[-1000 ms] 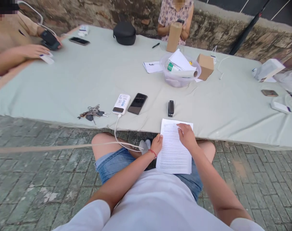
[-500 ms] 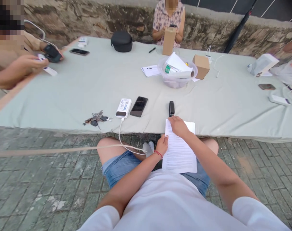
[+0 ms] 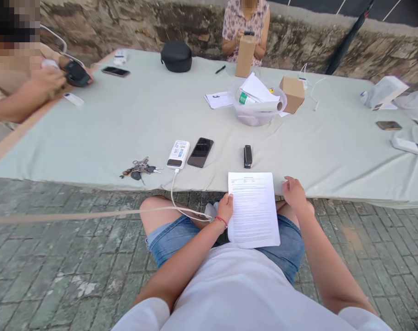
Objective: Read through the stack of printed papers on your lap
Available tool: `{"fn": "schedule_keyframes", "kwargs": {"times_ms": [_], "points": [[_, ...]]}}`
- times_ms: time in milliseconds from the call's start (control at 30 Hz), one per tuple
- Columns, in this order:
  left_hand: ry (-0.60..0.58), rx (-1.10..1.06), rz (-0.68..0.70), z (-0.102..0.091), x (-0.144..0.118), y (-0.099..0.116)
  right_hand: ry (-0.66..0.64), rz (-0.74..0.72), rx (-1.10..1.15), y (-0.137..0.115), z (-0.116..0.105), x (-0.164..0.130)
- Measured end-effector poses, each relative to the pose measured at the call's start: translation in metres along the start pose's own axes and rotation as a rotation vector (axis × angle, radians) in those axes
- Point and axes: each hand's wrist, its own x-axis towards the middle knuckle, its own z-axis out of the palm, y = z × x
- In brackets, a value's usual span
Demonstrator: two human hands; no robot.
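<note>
My left hand (image 3: 226,206) grips the left edge of a stack of printed paper (image 3: 253,211), its thumb on top. The top of the stack reaches the table's near edge, and the rest lies over my lap. Off the paper's right side, my right hand (image 3: 294,192) hovers by the table edge with fingers loosely apart and nothing in them. A black stapler (image 3: 248,156) lies on the table just beyond the paper's top edge, touched by neither hand.
Left of the stapler are a black phone (image 3: 201,152), a white power bank (image 3: 178,155) with a cable, and keys (image 3: 141,169). Farther back stand a clear bowl (image 3: 257,117) of papers, a cardboard box (image 3: 292,95) and a black case (image 3: 176,57). Other people sit around the table.
My right hand has left the paper's top left corner and moved right, off the sheets. The stack has shifted slightly left in my left hand. The stapler stays on the table.
</note>
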Motion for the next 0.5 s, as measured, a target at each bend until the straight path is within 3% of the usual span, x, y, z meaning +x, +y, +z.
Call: {"fn": "schedule_keyframes", "kwargs": {"times_ms": [100, 200, 300, 400, 500], "points": [[0.009, -0.013, -0.021, 0.003, 0.003, 0.002, -0.017, 0.147, 0.351, 0.017, 0.010, -0.040], [-0.008, -0.065, -0.033, 0.006, 0.002, 0.002, -0.230, 0.247, 0.691, 0.016, 0.022, -0.075], [-0.054, -0.257, -0.086, 0.008, -0.005, 0.002, -0.490, 0.378, 1.054, 0.007, 0.034, -0.094], [-0.212, -0.512, -0.265, 0.007, -0.014, 0.004, -0.643, 0.474, 1.325, 0.002, 0.046, -0.097], [-0.395, -0.622, -0.406, 0.003, -0.019, 0.007, -0.730, 0.534, 1.358, 0.005, 0.051, -0.094]]}}
